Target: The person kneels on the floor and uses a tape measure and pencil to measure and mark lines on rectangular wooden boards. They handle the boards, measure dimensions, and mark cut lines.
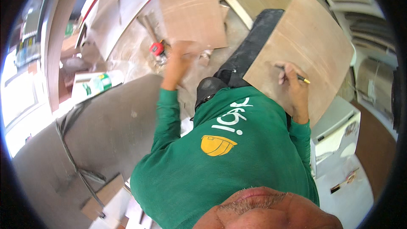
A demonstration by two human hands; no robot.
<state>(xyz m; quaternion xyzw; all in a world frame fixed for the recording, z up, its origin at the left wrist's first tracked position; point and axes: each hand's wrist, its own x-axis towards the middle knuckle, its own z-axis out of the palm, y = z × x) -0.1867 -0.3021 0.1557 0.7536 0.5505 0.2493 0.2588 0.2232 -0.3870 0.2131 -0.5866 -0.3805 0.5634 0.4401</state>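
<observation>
In my right hand [292, 76] is a dark pen with a gold-coloured end [303, 79], pinched between the fingers. That hand is over a large light-brown plywood panel [322, 46], which leans across my right side. My left hand [179, 61] is smeared by motion, so its fingers do not show clearly. It is near the lower edge of a second plywood sheet [190, 10]. Just left of the hand, a red tape measure [157, 49] lies on the dusty floor among small bits. I cannot make out whether the left hand touches anything.
A brown cushioned surface [110, 123] with a dark cable [70, 148] spans my left. A clear bottle with a green label [101, 83] lies beside it. White sheets [116, 17] lean farther off. On my right, a brush [343, 182] rests on a pale surface [352, 195].
</observation>
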